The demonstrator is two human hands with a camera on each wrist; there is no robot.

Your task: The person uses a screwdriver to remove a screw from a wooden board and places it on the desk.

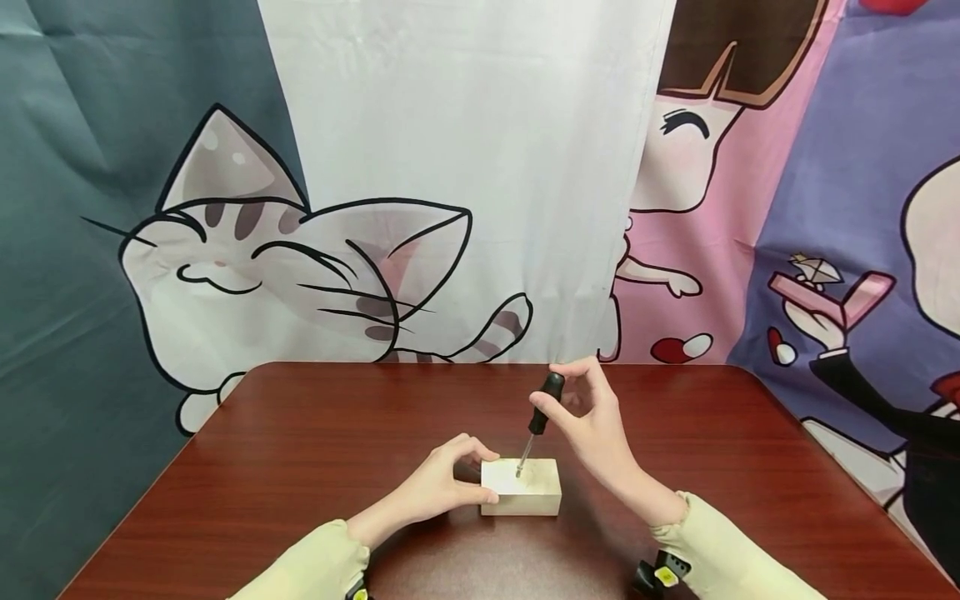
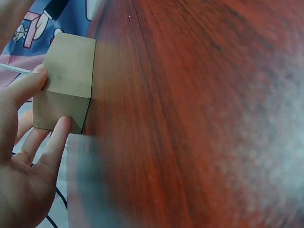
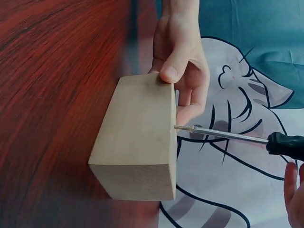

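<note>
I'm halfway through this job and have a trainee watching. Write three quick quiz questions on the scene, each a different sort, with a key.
1. Which hand holds the screwdriver? a) left; b) right; c) neither.
2. True or false: the block rests on the table.
3. Short answer: in the right wrist view, what small thing stands between the screwdriver's tip and the block?

Key
1. b: the right hand.
2. True.
3. A brass-coloured screw, standing partly out of the block.
</note>
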